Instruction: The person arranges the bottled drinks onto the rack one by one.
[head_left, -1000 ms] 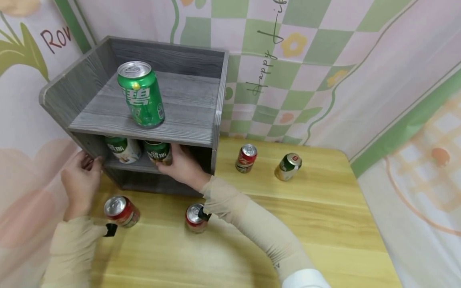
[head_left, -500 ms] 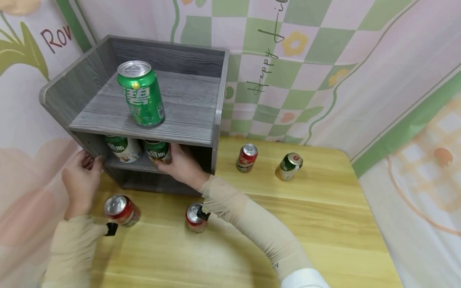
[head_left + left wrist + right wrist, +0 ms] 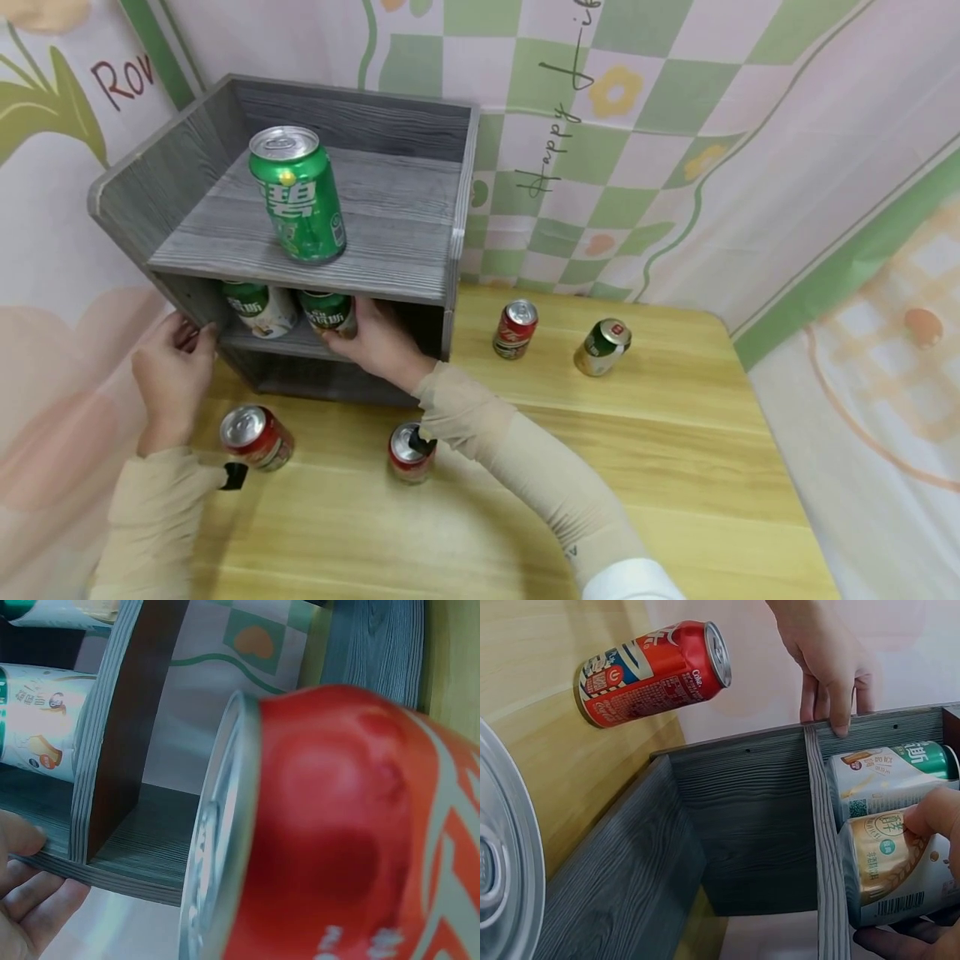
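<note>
My right hand (image 3: 386, 350) reaches into the middle level of a grey wooden shelf unit (image 3: 397, 192) and grips a green, white and gold drink can (image 3: 885, 862), thumb on one side and fingers on the other. Close to its left, on the same board, stands a green and white can (image 3: 264, 315). With thumb inside and fingers outside, my left hand (image 3: 174, 375) pinches the front edge of the unit's left side panel. A green soda can (image 3: 300, 204) stands upright on the top level. Its base is near the front edge.
Two red cola cans, one at left (image 3: 258, 437) and one below my right wrist (image 3: 409, 457), stand on the wooden table (image 3: 637, 483) before the unit. To its right are another red can (image 3: 515, 329) and a green-white can (image 3: 602, 347). Patterned cloth hangs behind.
</note>
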Tool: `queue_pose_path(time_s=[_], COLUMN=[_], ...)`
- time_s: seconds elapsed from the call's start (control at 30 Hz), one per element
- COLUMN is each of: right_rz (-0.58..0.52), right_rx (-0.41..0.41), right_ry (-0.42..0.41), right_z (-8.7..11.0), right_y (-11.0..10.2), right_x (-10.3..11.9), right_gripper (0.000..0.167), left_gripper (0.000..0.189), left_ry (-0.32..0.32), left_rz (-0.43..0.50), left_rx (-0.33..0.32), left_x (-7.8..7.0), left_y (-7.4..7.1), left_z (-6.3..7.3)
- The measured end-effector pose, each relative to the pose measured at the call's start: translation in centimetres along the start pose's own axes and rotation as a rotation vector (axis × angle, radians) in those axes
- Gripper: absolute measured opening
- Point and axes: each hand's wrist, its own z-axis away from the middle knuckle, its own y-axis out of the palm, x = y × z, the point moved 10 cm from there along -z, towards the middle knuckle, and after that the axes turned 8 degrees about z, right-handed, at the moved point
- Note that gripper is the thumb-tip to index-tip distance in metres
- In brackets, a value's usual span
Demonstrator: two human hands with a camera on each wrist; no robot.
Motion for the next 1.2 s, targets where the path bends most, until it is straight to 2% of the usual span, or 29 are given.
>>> queue_pose_path(time_s=[0.37,0.83,1.2], right_rz=[-0.028,0.005,-0.014], right_rx=[0.010,-0.009,0.003], right_ry=[0.007,0.045,0.038], right_z=[-0.08,-0.10,0.00], right_y=[0.09,-0.19,-0.03], right_x=[-0.16,-0.61,-0.63], right_gripper=[0.074,0.073,0.074], left_gripper=[0.026,0.027,0.027], left_ry=[0.004,0.001,0.006], left_rz=[0.000,-0.009,-0.020], left_rx=[-0.004,-0.010,-0.008], left_x=[-0.08,0.04,0.10], left_y=[0.09,0.11,0.08], left_z=[-0.14,-0.20,-0.14])
